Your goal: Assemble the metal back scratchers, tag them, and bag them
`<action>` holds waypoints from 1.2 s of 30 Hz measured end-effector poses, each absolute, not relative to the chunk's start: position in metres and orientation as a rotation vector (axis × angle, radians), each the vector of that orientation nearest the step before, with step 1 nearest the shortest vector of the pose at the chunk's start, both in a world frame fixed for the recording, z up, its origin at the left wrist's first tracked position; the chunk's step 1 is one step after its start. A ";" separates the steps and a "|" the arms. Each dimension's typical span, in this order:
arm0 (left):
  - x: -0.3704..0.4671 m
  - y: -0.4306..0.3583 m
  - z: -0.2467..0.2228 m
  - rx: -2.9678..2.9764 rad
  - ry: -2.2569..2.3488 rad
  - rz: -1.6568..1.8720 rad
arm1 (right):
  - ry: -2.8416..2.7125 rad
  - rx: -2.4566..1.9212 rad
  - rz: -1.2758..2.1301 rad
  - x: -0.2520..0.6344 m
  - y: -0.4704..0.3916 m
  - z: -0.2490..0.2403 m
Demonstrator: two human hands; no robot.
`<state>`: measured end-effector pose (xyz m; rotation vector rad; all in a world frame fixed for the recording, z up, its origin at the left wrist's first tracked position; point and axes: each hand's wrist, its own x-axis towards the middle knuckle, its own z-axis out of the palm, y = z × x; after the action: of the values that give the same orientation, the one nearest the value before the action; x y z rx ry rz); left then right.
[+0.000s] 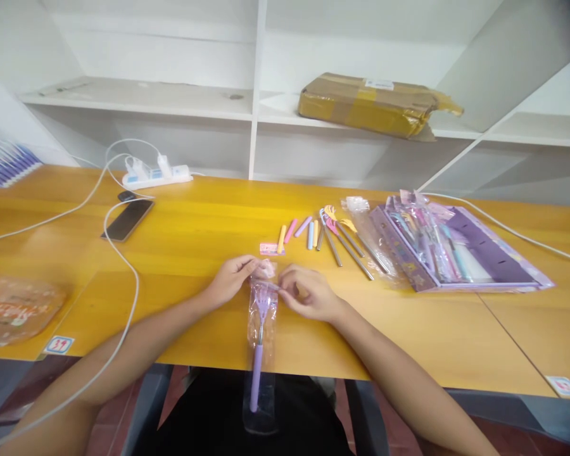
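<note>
A purple back scratcher (256, 377) lies inside a clear plastic bag (267, 418), claw end away from me, its lower part hanging past the table edge over my lap. My left hand (231, 280) is closed at the bag's top left corner, near a pinkish-white card end. Opposite it, my right hand (311, 292) pinches the bag's upper right edge between thumb and fingers. Beyond my hands, a small printed card (268, 249) lies flat on the table. Several coloured handle tubes (303, 227) and metal rods with claw heads (356, 248) are spread to its right.
At right stands a purple display box (498, 253) holding several bagged back scratchers (430, 237). A phone (129, 218), white cable (137, 285) and power strip (158, 177) lie at left. An orange package (19, 310) sits far left. A taped carton (365, 104) rests on the shelf.
</note>
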<state>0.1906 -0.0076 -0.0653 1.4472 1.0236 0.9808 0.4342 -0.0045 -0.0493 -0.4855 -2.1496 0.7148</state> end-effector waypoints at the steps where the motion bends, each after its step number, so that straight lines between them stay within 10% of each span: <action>1: 0.191 -0.008 -0.065 1.450 1.010 0.966 | -2.177 -0.461 0.691 0.432 -0.006 -0.050; 36: 0.200 -0.020 -0.063 1.410 0.894 0.816 | -1.763 -0.844 0.538 0.430 0.004 -0.057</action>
<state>0.1998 -0.0204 -0.0633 1.4101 0.8943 0.8156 0.4296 0.0045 -0.0572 -0.8443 -1.7628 0.5380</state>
